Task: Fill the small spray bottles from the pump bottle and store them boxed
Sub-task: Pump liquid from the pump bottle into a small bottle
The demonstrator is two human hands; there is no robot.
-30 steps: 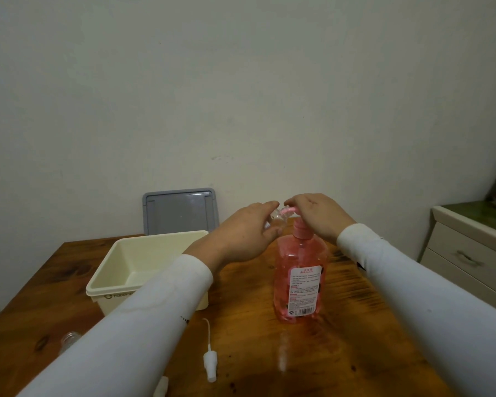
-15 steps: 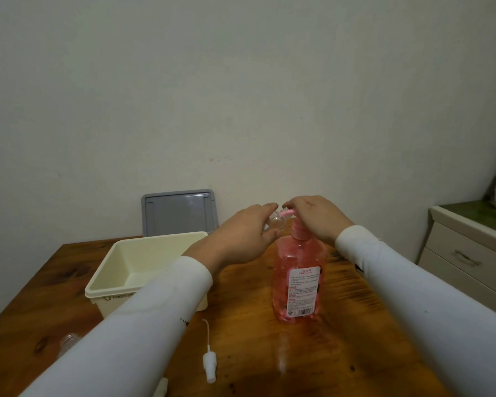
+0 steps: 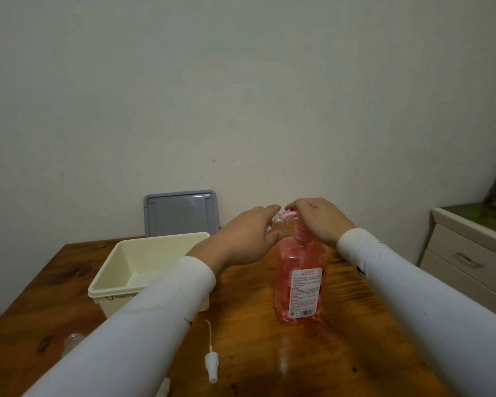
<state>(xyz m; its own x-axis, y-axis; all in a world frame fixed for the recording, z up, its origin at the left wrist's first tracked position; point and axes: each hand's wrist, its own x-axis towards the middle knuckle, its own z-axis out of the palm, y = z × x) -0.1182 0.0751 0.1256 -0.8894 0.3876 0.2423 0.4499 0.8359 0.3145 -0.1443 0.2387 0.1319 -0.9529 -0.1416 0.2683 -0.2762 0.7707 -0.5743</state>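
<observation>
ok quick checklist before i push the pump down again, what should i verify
1. Small bottle held at the pink nozzle: ok, the left hand grips it there.
2. Bottle mouth lined up under the nozzle tip: cannot tell, fingers hide it.
3. Right hand on the pump head: ok, it rests on top.
4. Pump bottle upright on the table: ok.
5. Fill level in the small bottle: cannot tell, too hidden.
6. Spray cap ready: ok, it lies on the table near the cream box.
</observation>
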